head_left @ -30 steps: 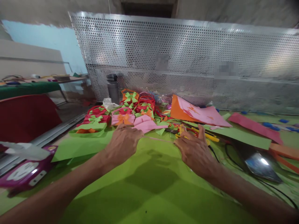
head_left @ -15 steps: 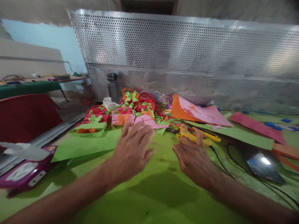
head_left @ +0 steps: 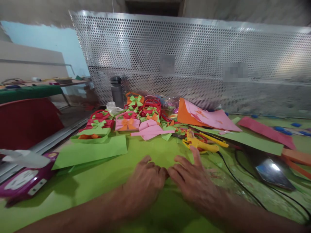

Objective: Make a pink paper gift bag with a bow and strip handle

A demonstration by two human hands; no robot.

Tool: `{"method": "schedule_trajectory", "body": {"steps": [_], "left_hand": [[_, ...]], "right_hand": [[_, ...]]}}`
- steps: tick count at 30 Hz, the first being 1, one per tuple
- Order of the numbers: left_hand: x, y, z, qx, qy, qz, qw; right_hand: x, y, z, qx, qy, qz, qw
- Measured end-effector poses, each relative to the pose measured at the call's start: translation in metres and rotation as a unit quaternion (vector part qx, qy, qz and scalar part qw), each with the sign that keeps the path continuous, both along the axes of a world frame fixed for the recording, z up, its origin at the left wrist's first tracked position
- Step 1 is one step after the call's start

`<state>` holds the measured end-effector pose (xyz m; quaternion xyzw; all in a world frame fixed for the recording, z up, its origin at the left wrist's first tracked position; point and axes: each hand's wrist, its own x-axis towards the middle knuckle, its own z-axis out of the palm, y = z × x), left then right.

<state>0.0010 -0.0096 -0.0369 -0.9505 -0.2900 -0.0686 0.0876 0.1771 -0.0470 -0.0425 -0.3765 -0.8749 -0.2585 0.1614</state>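
Note:
Over the green tabletop (head_left: 136, 152), my left hand (head_left: 145, 183) and my right hand (head_left: 194, 181) meet at the fingertips. The left fingers are curled in and pressed together. On the right, one finger points forward while the others bend toward the left hand. Whatever the fingertips may pinch is hidden. Beyond my right hand lies a yellow glue gun (head_left: 200, 144) with a black cord. Pink felt-like pieces (head_left: 150, 129) with a narrow strip lie beyond my left hand. Behind them sit several small bags with bows (head_left: 127, 124).
A green sheet (head_left: 94, 150) and a purple power strip (head_left: 31, 181) lie to the left. A dark phone (head_left: 274, 171) rests at right beside cords. Orange and pink sheets (head_left: 211, 118) and a grey bottle (head_left: 117, 94) stand before the perforated metal panel (head_left: 145, 42).
Both hands have drawn back toward me and come together. My left hand has left the pink pieces uncovered, and its fingers have curled in. My right hand has moved off the glue gun area.

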Motion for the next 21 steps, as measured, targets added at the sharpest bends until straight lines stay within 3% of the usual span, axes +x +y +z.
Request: {"method": "schedule_trajectory", "body": {"steps": [4, 11, 21], "left_hand": [[-0.001, -0.002, 0.001, 0.001, -0.032, -0.015, 0.999], [-0.013, 0.019, 0.013, 0.004, -0.075, 0.05, 0.996], [-0.033, 0.052, 0.028, 0.047, -0.031, 0.127, 0.99]], "right_hand": [[-0.001, -0.002, 0.002, -0.002, -0.004, 0.005, 1.0], [0.012, 0.014, 0.011, -0.05, 0.023, -0.058, 0.997], [0.029, 0.036, 0.021, -0.005, 0.033, -0.123, 0.992]]}}
